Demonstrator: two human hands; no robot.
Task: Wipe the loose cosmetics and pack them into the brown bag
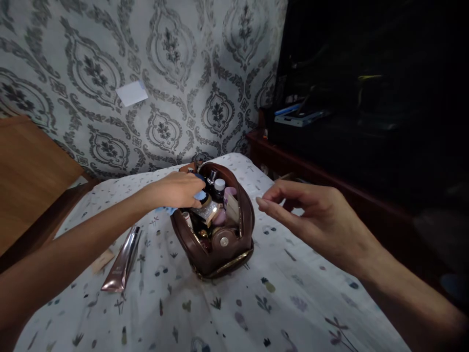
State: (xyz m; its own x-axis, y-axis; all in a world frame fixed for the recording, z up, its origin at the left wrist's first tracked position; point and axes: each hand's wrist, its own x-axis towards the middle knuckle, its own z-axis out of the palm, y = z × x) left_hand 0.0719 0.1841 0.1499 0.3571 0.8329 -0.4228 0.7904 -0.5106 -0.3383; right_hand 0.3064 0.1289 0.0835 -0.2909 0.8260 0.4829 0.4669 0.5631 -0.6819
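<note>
A brown leather pouch (214, 256) stands open on the patterned white cloth (227, 308), packed with small bottles, tubes and compacts. My left hand (176, 189) reaches over its left rim, fingers closed on a blue item (200, 194) at the pouch's mouth. To the right of the pouch my right hand (315, 215) hovers in the air, fingers loosely stretched toward it and holding nothing.
A metallic rose-coloured tube (122, 261) lies on the cloth left of the pouch, with a small tan piece (102, 259) beside it. A wooden board (29, 171) stands at the left. Dark wooden furniture (304, 168) with a blue-white device (298, 116) is at the right.
</note>
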